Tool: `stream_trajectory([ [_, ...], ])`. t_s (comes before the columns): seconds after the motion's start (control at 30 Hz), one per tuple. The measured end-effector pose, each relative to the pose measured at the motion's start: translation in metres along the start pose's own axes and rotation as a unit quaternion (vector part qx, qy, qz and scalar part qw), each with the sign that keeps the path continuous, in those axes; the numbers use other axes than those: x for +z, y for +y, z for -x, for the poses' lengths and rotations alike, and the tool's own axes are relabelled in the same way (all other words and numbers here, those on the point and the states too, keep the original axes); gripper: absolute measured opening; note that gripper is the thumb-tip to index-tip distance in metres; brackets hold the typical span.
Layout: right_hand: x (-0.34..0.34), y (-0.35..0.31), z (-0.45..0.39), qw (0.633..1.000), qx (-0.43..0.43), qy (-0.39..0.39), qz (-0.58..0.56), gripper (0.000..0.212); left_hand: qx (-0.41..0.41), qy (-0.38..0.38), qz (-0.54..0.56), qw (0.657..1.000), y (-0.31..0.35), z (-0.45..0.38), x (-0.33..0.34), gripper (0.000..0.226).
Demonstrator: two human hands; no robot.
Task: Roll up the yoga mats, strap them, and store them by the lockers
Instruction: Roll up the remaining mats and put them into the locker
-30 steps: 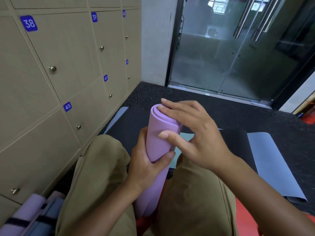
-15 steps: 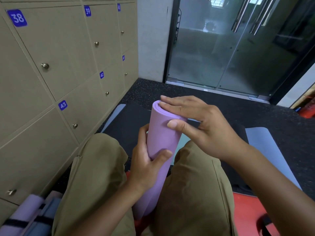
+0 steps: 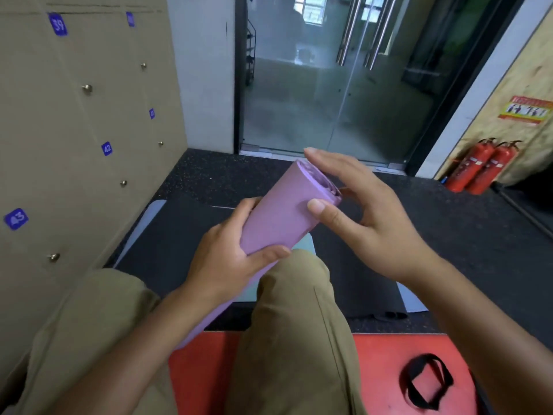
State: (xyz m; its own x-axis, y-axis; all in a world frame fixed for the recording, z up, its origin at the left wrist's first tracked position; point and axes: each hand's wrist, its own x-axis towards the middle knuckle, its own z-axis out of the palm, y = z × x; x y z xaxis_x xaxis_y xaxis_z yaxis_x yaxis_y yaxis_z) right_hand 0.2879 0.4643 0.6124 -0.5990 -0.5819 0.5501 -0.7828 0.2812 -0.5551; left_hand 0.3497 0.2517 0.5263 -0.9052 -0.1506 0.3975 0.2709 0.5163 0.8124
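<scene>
Head view: your left hand point(image 3: 230, 265) grips the rolled purple yoga mat point(image 3: 281, 223), tilted between your knees, right of the lockers point(image 3: 74, 151). Your right hand point(image 3: 368, 217), fingers spread, cups its end, thumb touching. Rolled, unstrapped; black strap point(image 3: 428, 381) waits on the red mat point(image 3: 380, 363). The roll leans further right than before.

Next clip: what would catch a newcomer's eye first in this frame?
The rolled purple yoga mat at centre, gripped mid-length by the left hand, with the right hand open at its top end. Next, the black strap lying on the red mat at lower right, and two red fire extinguishers by the right wall.
</scene>
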Motion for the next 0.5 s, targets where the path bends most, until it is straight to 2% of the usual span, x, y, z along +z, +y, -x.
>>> stream_trajectory([
  [0.17, -0.033, 0.025, 0.023, 0.997, 0.061, -0.021, 0.036, 0.064, 0.025, -0.097, -0.152, 0.983, 0.012, -0.027, 0.013, 0.093],
  [0.33, -0.049, 0.052, 0.072, 0.985, 0.165, -0.049, 0.027, 0.073, 0.041, -0.203, -0.241, 0.948, 0.016, -0.030, 0.050, 0.091],
  [0.5, -0.050, 0.076, 0.124, 0.965, 0.255, -0.060, 0.003, 0.077, 0.059, -0.274, -0.294, 0.914, 0.004, -0.023, 0.090, 0.095],
])
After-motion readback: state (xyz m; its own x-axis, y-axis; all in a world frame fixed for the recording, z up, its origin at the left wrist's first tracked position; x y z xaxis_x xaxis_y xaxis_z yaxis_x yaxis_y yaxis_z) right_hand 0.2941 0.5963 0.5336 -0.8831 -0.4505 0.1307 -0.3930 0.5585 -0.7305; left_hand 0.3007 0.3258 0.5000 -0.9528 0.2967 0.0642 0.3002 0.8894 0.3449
